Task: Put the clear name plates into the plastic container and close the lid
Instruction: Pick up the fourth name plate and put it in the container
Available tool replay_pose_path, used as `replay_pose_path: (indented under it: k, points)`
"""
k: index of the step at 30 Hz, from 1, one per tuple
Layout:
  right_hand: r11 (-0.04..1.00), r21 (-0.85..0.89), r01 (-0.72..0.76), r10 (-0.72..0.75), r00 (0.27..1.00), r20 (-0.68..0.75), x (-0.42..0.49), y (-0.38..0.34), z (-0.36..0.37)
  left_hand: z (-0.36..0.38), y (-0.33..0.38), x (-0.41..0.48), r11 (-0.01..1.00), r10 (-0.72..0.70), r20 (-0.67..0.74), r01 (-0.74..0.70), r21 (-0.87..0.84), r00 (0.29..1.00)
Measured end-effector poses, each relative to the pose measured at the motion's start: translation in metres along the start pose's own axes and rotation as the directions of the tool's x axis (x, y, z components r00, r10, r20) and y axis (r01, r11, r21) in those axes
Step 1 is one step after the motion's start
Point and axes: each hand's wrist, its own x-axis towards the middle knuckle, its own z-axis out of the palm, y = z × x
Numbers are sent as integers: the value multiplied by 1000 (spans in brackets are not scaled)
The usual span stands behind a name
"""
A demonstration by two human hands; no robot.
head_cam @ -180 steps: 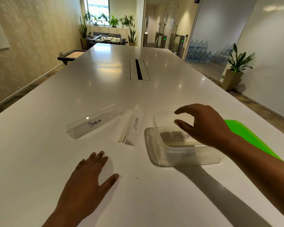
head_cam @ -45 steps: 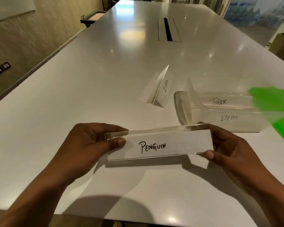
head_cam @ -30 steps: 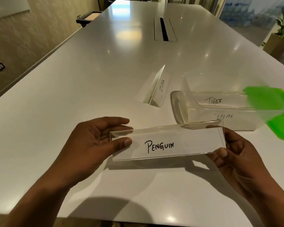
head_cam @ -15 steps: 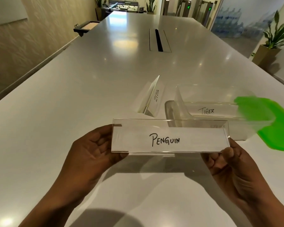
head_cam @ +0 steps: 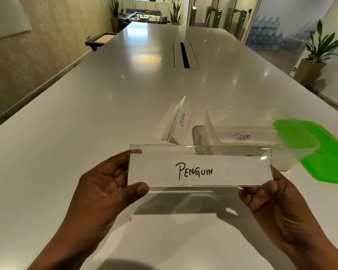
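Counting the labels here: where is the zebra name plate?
Head view, right of centre: the zebra name plate stands on the table, just left of the clear container, beyond the held penguin plate.

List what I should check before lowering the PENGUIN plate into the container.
1. PENGUIN plate pinched at both ends by left hand and right hand: ok.
2. Container open on top: ok.
3. Green lid off, lying to its right: ok.
4. Free room beside the TIGER plate inside: cannot tell.
5. All plates packed: not ok, a standing plate remains on the table.
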Motion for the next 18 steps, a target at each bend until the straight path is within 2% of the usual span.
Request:
replay_pose_path:
  k: [18]
  points:
    - [1000,-26,3,-3,1000,17,-1,1,-2,-2,-5,1,999,-16,20,17,-39,1000]
